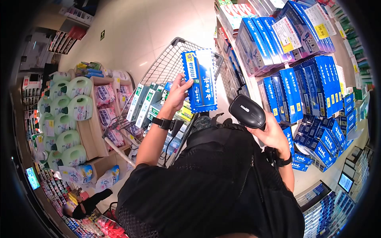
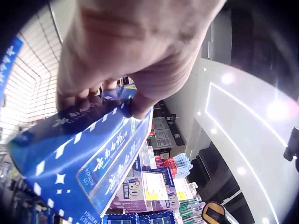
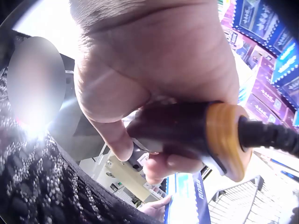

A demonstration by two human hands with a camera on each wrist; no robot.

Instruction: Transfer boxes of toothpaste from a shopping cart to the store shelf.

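My left hand (image 1: 179,92) holds up a long blue toothpaste box (image 1: 200,80) above the wire shopping cart (image 1: 158,73). In the left wrist view the fingers (image 2: 100,88) curl over the top of the blue box (image 2: 79,154). My right hand (image 1: 274,133) grips a black handheld barcode scanner (image 1: 247,111), its head turned toward the box. In the right wrist view the fingers (image 3: 140,98) wrap the scanner's dark handle (image 3: 187,133), which ends in an orange collar and a black cable.
The cart holds several green-and-white boxes (image 1: 143,103). Shelves on the right (image 1: 301,79) are packed with blue toothpaste boxes and yellow price tags. A display of white detergent jugs (image 1: 67,119) stands on the left. Pale floor lies ahead.
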